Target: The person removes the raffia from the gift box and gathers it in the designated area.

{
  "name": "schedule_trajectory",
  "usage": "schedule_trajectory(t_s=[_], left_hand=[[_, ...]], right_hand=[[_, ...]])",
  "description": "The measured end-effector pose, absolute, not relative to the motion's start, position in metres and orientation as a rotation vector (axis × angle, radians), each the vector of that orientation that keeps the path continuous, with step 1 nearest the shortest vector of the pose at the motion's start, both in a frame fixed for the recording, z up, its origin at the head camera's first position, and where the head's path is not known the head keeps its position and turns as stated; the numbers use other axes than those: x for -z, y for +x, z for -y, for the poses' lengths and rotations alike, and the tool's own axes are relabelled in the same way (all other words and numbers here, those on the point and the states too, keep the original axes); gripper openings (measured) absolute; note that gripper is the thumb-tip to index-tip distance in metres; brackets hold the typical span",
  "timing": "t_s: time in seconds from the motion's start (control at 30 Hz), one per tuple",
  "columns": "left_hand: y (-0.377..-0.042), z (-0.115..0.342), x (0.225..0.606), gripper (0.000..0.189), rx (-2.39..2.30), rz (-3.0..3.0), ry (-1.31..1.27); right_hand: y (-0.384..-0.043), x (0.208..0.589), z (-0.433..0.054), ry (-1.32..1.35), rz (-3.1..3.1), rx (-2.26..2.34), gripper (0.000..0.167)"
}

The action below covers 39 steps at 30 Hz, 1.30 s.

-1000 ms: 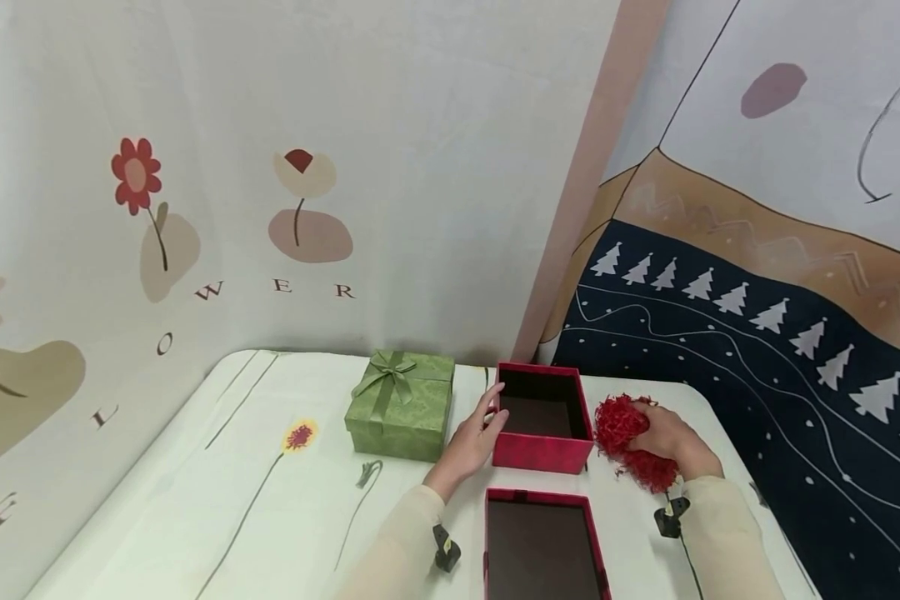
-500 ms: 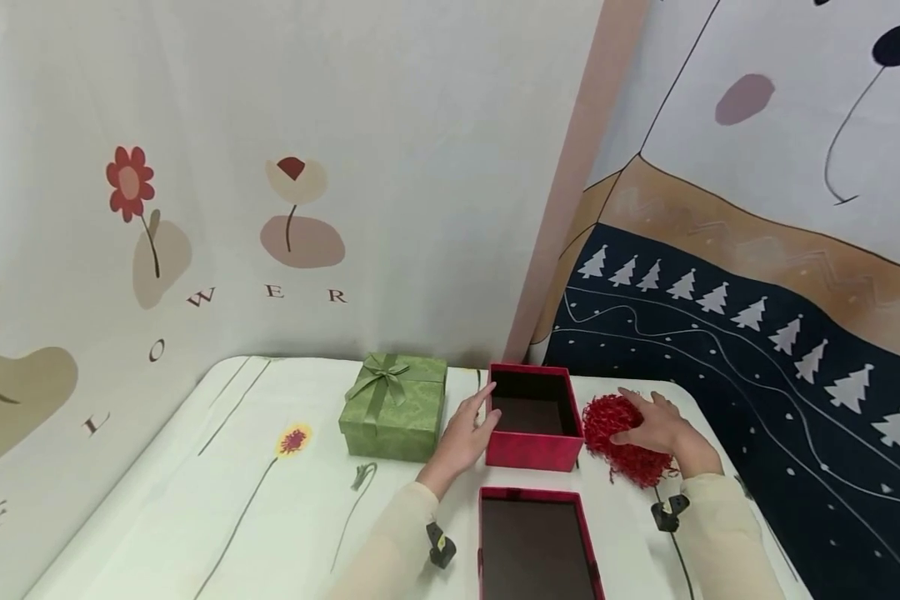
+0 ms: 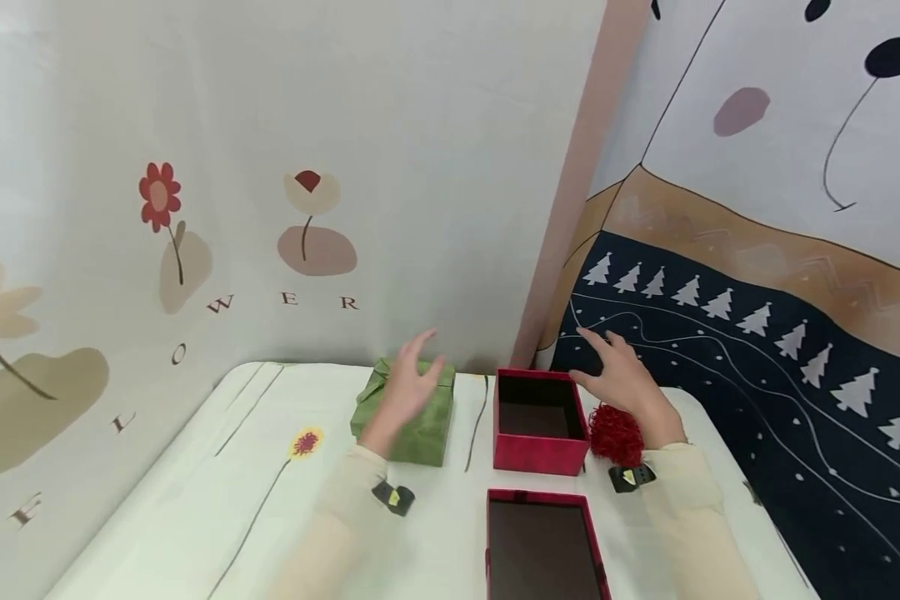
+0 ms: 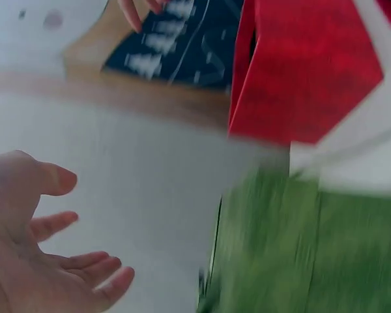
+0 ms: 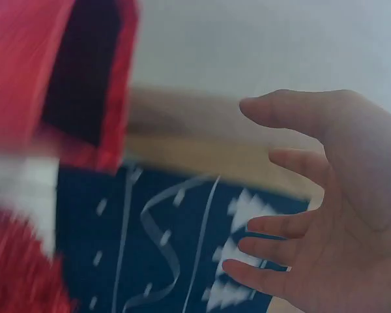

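Observation:
In the head view my left hand [image 3: 407, 390] is raised over the green gift box [image 3: 427, 433], overlapping it and its bow. Its fingers are spread and hold nothing, as the left wrist view also shows. Over on the right, my right hand [image 3: 622, 379] is lifted above the red shredded paper [image 3: 617, 435], fingers apart and nothing in them. Between the hands stands a red box [image 3: 542, 454], uncovered, its dark inside showing. A red-rimmed lid [image 3: 547, 542] lies in front of it with its dark inner side up.
A white cloth [image 3: 270, 533] printed with long-stemmed flowers covers the table. Behind it hangs a pale flower-print curtain [image 3: 450, 208]. To the right is a dark blue fabric panel [image 3: 720, 392] with white trees.
My right hand has let go of the red shredded paper and risen. My left hand has left the red box's side and moved up and left over the green gift box.

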<state>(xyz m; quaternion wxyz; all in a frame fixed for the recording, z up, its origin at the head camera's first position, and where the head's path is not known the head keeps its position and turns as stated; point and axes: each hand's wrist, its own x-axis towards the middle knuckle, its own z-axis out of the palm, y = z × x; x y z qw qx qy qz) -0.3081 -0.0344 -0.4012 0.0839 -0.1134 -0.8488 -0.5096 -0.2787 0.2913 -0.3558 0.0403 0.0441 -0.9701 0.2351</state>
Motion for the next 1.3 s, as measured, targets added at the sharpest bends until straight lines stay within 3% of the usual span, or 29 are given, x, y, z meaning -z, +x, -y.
schedule_trajectory(t_s=[0.33, 0.6, 0.8, 1.07, 1.3], left_hand=[[-0.32, 0.107, 0.436, 0.063, 1.487, 2.73, 0.007], [-0.31, 0.113, 0.46, 0.046, 1.501, 2.808, 0.031], [-0.301, 0.125, 0.467, 0.038, 1.481, 2.804, 0.04], [-0.287, 0.144, 0.462, 0.037, 1.492, 2.755, 0.104], [-0.284, 0.152, 0.46, 0.036, 1.481, 2.744, 0.135]], right_hand=[[-0.295, 0.361, -0.196, 0.452, 2.816, -1.059, 0.066], [-0.296, 0.408, -0.144, 0.224, 2.918, -1.257, 0.056], [-0.297, 0.434, -0.125, 0.02, 2.944, -1.453, 0.056], [-0.299, 0.443, -0.108, 0.057, 2.804, -1.678, 0.026], [-0.301, 0.443, -0.101, 0.077, 2.794, -1.671, 0.026]])
